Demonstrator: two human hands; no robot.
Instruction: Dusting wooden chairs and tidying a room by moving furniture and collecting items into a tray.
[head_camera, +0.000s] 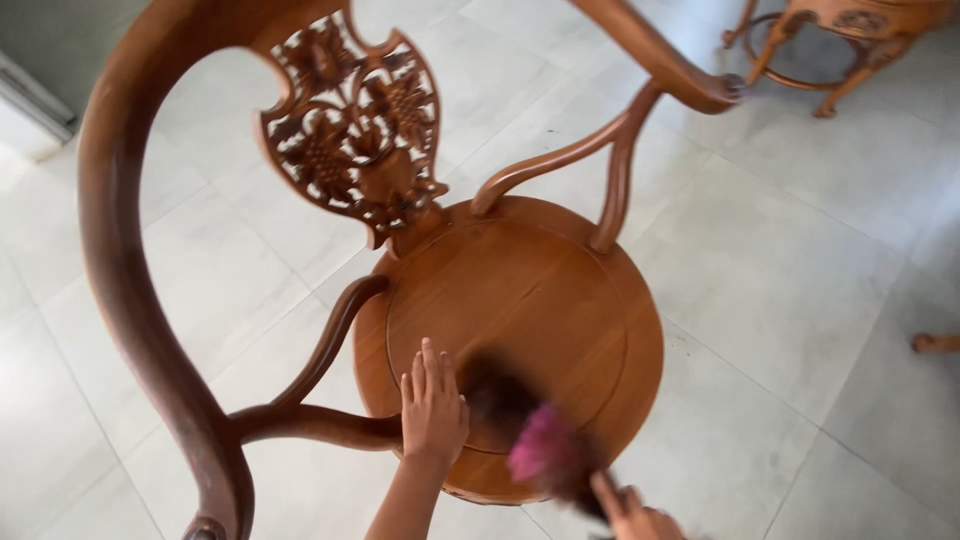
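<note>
Down below me sits a round wooden chair (520, 300), and I take its seat as my landmark for everything else. My left hand (433, 408) lies flat on the near-left part of the seat, fingers (428, 372) stretched out and together, palm down, gripping nothing. It rests just beside the spot where the curved left armrest (310, 422) joins the seat rim.

My right hand (632, 516) shows only in part at the near edge of the seat, low in the view. It is closed around the handle of a feather duster (525, 430), though the handle itself is mostly hidden. The duster's head is blurred: a dark tuft lies on the seat's near part, right next to my left hand, and a pink patch sits closer to my right hand, over the seat's near rim.

At the far-left side of the seat rises the carved openwork backrest panel (355, 125), with leaf and fruit shapes cut through it. A broad curved top rail (120, 250) sweeps around from the left of the seat and up over the panel. Grey floor tiles (800, 250) spread all around the seat. Well beyond the seat, at the far right, stands another wooden piece of furniture (840, 45), only partly in view.
</note>
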